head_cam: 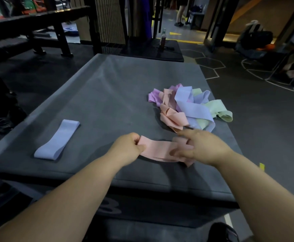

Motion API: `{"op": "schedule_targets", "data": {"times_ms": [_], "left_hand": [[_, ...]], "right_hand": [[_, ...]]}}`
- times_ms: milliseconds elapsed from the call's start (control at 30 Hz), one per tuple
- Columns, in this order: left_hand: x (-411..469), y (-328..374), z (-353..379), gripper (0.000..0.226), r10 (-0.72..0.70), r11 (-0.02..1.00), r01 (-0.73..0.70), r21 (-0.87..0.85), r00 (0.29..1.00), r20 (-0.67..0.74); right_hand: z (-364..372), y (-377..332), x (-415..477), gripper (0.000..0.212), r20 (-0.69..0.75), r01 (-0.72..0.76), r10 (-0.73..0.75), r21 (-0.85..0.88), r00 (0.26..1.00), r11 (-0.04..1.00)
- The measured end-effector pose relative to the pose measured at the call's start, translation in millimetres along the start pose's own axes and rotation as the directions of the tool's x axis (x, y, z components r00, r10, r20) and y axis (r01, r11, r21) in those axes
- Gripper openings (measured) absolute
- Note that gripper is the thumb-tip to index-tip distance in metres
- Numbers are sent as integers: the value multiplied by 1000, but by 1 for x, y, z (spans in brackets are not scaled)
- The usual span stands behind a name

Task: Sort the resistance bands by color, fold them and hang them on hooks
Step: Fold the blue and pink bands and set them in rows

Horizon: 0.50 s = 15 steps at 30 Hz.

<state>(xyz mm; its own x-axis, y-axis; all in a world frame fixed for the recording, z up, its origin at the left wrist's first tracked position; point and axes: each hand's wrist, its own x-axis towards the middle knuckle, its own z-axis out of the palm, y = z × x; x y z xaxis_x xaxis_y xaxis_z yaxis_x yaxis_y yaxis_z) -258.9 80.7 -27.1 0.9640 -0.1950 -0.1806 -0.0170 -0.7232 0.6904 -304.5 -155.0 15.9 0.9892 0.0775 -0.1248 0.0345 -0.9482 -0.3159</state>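
Over mat (107, 93), pink band (158, 151) crosswise.

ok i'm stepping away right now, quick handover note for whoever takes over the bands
Left hand pinches one end of the pink band; right hand holds the other end, over the mat.
Done: one lavender band lies folded on the mat's left.
Left: fold the pink band, sort the mixed pile at right, hang everything. No hooks in view.
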Motion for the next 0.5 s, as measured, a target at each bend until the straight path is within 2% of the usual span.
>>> {"op": "schedule_targets", "data": {"times_ms": [133, 300, 400, 500], "left_hand": [[-2, -4, -7, 11, -32, 998, 34, 54, 999, -41], [-12, -11, -17, 32, -67, 996, 66, 63, 998, 4], [-16, -11, -27, 22, -76, 992, 73, 98, 997, 34], [-19, -8, -35, 16, -73, 982, 65, 175, 997, 40]], "right_hand": [[1, 13, -1, 61, -21, -11, 14, 135, 1000, 991], [-5, 32, -7, 43, -15, -37, 43, 305, 999, 951], [-4, 41, -11, 36, 53, -59, 43, 347, 998, 936], [1, 45, -12, 40, 74, -68, 47, 305, 996, 950]]}}
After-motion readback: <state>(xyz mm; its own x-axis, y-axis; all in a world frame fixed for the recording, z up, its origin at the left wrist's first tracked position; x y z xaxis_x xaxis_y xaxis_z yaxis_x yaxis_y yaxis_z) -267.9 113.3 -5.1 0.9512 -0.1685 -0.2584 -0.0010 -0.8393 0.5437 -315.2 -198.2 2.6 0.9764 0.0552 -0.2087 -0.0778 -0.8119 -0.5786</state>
